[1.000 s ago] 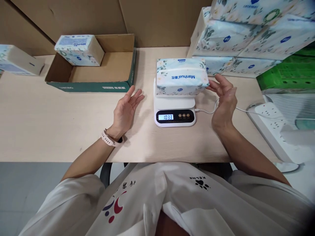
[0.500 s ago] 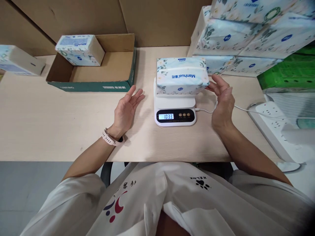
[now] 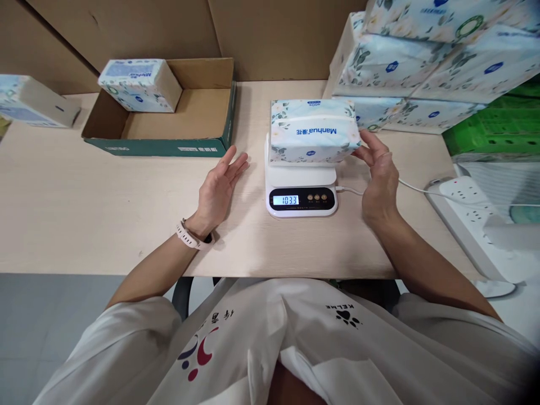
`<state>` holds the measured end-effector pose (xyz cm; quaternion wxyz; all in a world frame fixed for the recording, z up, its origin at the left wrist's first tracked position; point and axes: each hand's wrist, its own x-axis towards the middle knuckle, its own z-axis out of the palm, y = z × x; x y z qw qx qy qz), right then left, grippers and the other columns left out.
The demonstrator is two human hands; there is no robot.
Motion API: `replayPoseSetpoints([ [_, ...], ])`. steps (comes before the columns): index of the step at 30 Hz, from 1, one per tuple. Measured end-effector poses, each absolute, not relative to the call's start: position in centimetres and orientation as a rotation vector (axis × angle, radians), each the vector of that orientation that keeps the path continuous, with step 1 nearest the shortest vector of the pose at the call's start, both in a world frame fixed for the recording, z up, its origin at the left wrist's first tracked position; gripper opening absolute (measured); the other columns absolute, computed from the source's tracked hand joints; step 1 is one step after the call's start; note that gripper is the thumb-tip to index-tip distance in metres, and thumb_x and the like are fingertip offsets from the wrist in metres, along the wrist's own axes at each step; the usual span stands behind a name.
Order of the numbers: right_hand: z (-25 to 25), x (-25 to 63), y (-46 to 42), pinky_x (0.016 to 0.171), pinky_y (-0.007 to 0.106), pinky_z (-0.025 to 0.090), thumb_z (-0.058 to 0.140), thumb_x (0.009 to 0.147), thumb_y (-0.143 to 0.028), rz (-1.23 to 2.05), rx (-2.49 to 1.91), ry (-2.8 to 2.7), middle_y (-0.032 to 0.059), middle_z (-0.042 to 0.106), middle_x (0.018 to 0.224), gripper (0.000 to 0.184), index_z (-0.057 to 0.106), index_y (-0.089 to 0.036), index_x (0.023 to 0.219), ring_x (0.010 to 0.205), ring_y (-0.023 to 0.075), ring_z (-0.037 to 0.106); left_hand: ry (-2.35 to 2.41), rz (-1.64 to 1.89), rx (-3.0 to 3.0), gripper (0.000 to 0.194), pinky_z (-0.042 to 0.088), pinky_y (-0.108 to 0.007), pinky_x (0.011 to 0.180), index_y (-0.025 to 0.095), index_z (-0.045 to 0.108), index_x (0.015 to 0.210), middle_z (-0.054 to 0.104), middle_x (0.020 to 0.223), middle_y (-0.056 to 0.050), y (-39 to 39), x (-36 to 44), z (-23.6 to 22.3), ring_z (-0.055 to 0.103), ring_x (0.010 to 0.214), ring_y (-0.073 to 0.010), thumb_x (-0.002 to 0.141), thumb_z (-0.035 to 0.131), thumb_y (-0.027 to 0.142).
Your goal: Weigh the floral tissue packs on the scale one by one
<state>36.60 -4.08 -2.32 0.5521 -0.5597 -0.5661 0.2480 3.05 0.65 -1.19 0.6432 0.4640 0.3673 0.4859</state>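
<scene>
A pack of tissues (image 3: 314,132) with a floral print lies on the white digital scale (image 3: 301,177), whose lit display reads 103.3. My right hand (image 3: 379,177) is at the pack's right end, fingers apart and fingertips close to its corner; whether they touch it I cannot tell. To the left of the scale, my left hand (image 3: 219,191) rests its edge by the tabletop, open and holding nothing, palm turned toward the scale. Beyond it stands an open cardboard box (image 3: 158,147) with green sides, with another tissue pack (image 3: 139,84) in its left part.
Several tissue packs (image 3: 396,64) are stacked at the back right, beside a green crate (image 3: 485,126). A white power strip (image 3: 468,202) sits on the right, with a white cable (image 3: 415,187) near my right hand. One more tissue pack (image 3: 36,101) lies far left. Cardboard (image 3: 278,39) walls the back.
My right hand's fingers have shifted slightly at the pack's end. The view has moved a little; the pack, the scale reading and my left hand stay as they were.
</scene>
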Motion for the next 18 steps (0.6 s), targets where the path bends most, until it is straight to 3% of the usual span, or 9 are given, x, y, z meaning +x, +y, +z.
replayPoseSetpoints([
  [7, -2.0, 36.0, -4.1, 0.133, 0.062, 0.043, 0.031, 0.106, -0.080, 0.567, -1.339, -1.361, 0.0083, 0.065, 0.163, 0.077, 0.059, -0.030, 0.159, 0.149, 0.0311, 0.064, 0.853, 1.102, 1.090, 0.056, 0.020, -0.055, 0.145, 0.036, 0.079, 0.131, 0.051, 0.175, 0.003, 0.3, 3.6, -0.8, 0.035, 0.171, -0.0368, 0.092, 0.068, 0.075],
  [13, -2.7, 36.5, -4.0, 0.136, 0.060, 0.040, 0.033, 0.109, -0.074, 0.541, -1.294, -1.415, 0.0084, 0.063, 0.165, 0.073, 0.059, -0.029, 0.160, 0.152, 0.0309, 0.062, 0.842, 1.064, 1.120, 0.068, 0.013, -0.057, 0.146, 0.032, 0.076, 0.137, 0.050, 0.176, -0.002, 0.1, 4.0, -0.6, 0.028, 0.174, -0.0365, 0.092, 0.064, 0.081],
  [18, -3.4, 36.9, -3.4, 0.133, 0.065, 0.042, 0.040, 0.103, -0.083, 0.552, -1.319, -1.389, 0.0023, 0.067, 0.160, 0.073, 0.064, -0.038, 0.154, 0.150, 0.0315, 0.064, 0.842, 1.030, 1.160, 0.070, 0.010, -0.055, 0.146, 0.031, 0.075, 0.140, 0.052, 0.174, -0.003, 0.2, 4.0, -0.9, 0.024, 0.175, -0.0343, 0.092, 0.062, 0.080],
])
